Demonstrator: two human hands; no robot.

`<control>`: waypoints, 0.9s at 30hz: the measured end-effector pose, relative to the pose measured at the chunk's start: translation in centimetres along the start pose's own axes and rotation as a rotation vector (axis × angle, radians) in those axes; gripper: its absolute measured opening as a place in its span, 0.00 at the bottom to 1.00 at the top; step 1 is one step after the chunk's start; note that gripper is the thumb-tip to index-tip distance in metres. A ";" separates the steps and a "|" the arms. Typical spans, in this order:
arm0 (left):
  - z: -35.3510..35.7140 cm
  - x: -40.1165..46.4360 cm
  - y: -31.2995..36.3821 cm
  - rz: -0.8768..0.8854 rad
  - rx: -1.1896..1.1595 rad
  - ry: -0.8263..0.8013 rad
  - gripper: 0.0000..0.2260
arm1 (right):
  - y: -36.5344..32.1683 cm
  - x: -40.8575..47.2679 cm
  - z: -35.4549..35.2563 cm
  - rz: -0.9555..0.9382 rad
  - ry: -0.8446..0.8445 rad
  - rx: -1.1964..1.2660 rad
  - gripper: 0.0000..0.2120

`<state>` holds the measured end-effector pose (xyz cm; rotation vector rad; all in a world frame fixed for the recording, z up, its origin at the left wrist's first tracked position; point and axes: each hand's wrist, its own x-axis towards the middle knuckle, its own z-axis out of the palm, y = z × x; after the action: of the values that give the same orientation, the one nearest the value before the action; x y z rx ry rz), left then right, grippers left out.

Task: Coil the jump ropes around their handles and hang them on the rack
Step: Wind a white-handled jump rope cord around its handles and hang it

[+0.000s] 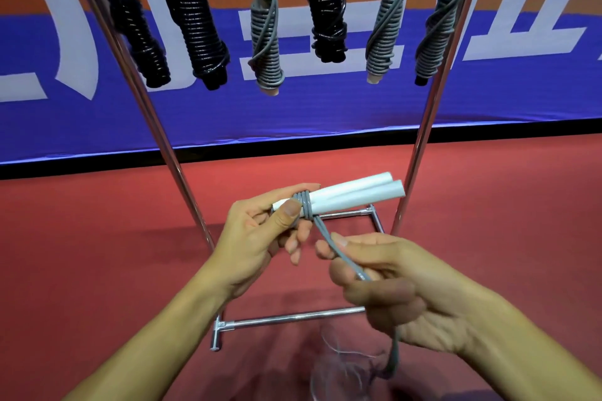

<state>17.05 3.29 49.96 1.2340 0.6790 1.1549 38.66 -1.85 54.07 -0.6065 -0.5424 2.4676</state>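
my left hand (257, 231) is holding the two white handles (351, 194) together, thumb pressing on the few grey turns already lying around them near my fingers. the handles are pointing up and to the right, in front of the rack (420, 127). my right hand (387, 283) is pinching the grey rope (329, 241), which is running tight from the coil down into this grip; the loose rest is hanging blurred below my wrist, over the red floor (97, 238). six coiled ropes, three black (195, 23) and three grey (265, 39), are hanging on the top bar, before a blue banner (293, 107).
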 end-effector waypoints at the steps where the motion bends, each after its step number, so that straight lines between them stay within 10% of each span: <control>1: 0.2 0.1 -0.1 0.009 -0.004 0.006 0.15 | -0.3 -0.5 0.1 0.018 -0.064 0.105 0.10; 4: 0.5 0.6 -0.8 0.046 0.148 0.091 0.15 | -0.5 -0.3 -0.4 -0.063 0.161 -0.051 0.14; 14: -0.5 1.3 -3.3 -0.061 0.477 0.139 0.11 | 0.5 1.9 -3.9 -0.383 0.831 -2.022 0.09; 22: -1.9 0.6 -1.9 -0.170 0.563 -0.063 0.13 | -0.4 2.4 -5.7 -0.823 0.665 -2.043 0.11; 27: -2.2 0.2 -0.7 -0.235 0.521 -0.242 0.13 | -1.9 1.3 -5.3 -0.706 0.536 -1.745 0.02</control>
<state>15.36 4.31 48.81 1.6463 0.9451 0.6343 41.16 1.70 50.25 -1.2505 -2.1086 0.6110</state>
